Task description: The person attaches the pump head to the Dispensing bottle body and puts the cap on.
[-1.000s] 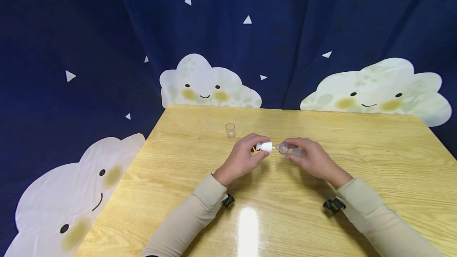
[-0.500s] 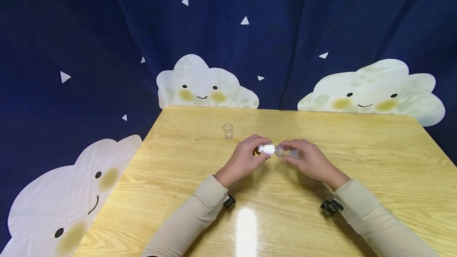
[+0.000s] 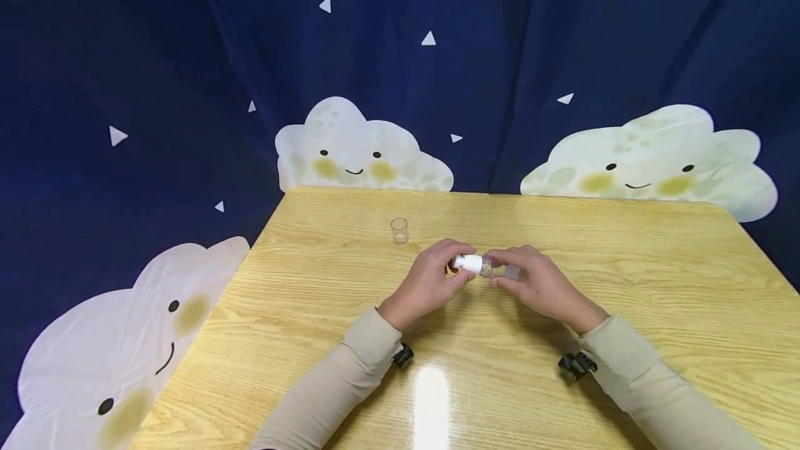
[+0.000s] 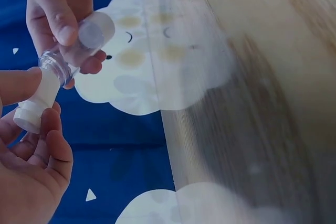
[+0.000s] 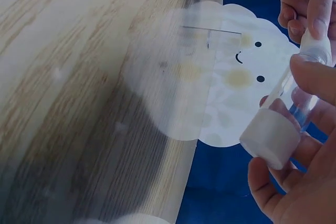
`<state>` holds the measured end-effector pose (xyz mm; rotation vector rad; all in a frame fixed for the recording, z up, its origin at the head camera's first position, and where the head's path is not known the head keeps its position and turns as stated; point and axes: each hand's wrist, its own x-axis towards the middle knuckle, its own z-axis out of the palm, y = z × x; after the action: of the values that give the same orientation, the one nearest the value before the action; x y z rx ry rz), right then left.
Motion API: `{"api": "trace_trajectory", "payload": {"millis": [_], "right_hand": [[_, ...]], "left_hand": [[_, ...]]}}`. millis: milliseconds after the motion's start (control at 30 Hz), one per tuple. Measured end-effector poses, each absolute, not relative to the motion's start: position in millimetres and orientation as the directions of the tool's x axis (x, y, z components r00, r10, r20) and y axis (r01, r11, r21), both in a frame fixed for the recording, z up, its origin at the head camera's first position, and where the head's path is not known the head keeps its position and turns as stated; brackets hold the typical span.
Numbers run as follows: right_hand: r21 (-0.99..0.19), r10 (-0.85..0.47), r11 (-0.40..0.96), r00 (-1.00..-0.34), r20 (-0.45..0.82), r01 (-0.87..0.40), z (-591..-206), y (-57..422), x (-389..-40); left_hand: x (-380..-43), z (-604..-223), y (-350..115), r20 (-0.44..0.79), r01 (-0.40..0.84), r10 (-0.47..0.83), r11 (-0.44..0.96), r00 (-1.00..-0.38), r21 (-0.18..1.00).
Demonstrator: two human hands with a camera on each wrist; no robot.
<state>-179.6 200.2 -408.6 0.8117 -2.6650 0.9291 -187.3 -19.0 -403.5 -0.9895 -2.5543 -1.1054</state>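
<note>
My left hand (image 3: 428, 280) pinches a white pump top (image 3: 469, 263) between thumb and fingers, left of centre over the table. From the right, my right hand (image 3: 540, 285) grips a clear bottle (image 3: 487, 267), its neck turned toward the pump top. In the left wrist view the white collar (image 4: 46, 88) meets the bottle's clear threaded neck (image 4: 59, 66). The pump's thin stem is hidden. The bottle's white base (image 5: 270, 137) shows in the right wrist view, with fingers curled around the clear body above it.
A clear, open-topped cylindrical cap (image 3: 399, 231) stands on the wooden table (image 3: 325, 283) beyond my left hand. Behind the table's far edge hangs a dark blue curtain (image 3: 387, 40) printed with white clouds. Cameras are strapped at both wrists.
The pump top and bottle have come together. A second ago the thin stem showed between them; now the white collar is right at the bottle's neck. The clear cap has stayed put.
</note>
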Motion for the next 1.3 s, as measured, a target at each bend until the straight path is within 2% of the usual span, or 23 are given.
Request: {"api": "trace_trajectory", "payload": {"millis": [233, 567, 867, 1300], "right_hand": [[-0.555, -0.453, 0.631, -0.838, 0.303, -0.542, -409.5, 198.8, -177.7], [-0.602, -0.415, 0.628, -0.867, 0.278, -0.493, -410.3, 202.0, -179.4], [-0.536, -0.423, 0.609, -0.811, 0.403, -0.584, -413.7, 205.9, -180.5], [-0.544, -0.416, 0.606, -0.814, 0.406, -0.581, -413.8, 209.3, -177.6]], "left_hand": [[-188.4, -404.9, -21.4, 0.396, 0.624, 0.491, 0.513, -0.776, 0.589], [-189.6, -404.8, -20.7, 0.393, 0.62, 0.487, 0.516, -0.78, 0.591], [-191.5, -405.0, -20.3, 0.4, 0.617, 0.476, 0.514, -0.783, 0.596], [-189.4, -402.4, -15.6, 0.346, 0.581, 0.479, 0.539, -0.807, 0.609]]}}
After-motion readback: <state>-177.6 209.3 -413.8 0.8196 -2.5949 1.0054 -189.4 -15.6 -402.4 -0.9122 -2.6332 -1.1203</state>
